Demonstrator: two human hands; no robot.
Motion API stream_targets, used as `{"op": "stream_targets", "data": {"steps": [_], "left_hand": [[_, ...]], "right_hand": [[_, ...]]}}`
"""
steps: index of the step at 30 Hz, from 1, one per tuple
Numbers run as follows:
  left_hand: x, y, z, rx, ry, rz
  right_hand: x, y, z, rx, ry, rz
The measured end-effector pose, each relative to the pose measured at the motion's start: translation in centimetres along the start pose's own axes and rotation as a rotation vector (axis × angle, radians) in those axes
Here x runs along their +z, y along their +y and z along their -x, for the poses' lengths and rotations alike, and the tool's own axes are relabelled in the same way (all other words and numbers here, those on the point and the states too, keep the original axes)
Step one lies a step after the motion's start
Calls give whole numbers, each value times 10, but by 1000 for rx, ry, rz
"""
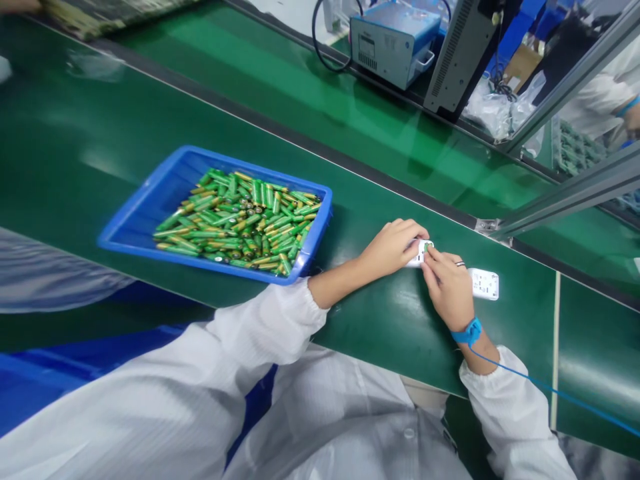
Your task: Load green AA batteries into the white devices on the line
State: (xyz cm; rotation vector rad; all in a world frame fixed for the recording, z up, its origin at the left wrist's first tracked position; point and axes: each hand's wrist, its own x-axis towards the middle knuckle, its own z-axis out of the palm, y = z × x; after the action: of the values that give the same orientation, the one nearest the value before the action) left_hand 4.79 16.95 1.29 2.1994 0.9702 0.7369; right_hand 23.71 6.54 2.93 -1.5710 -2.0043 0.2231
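Observation:
A small white plastic device [414, 261] lies low over the green bench, with the fingers of my left hand [393, 243] closed on its left side. My right hand [450, 287] pinches a green battery [429, 247] at the device's right end; how far in it sits is hidden by my fingers. Just right of my right hand, a second white device [485, 285] lies flat with small dark markings. To the left stands a blue bin [135, 230] holding many green and gold batteries [235, 220].
A green work surface [380, 320] runs below a dark rail. Behind it stand a grey-blue instrument box [387, 43] and a metal frame post [575, 193]. A blue wrist-strap cord [575, 400] trails right. Another person's arm [610, 93] shows at upper right.

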Motion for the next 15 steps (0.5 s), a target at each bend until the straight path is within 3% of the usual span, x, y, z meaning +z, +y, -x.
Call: {"op": "stream_targets", "data": {"steps": [6, 10, 15], "left_hand": [[1, -3, -2, 39, 35, -6], [0, 3, -2, 58, 17, -25], [-1, 13, 1, 85, 22, -85]], "right_hand": [[-2, -1, -3, -33, -14, -9], [-24, 7, -3, -5, 31, -18], [-59, 19, 19, 111, -158, 54]]}}
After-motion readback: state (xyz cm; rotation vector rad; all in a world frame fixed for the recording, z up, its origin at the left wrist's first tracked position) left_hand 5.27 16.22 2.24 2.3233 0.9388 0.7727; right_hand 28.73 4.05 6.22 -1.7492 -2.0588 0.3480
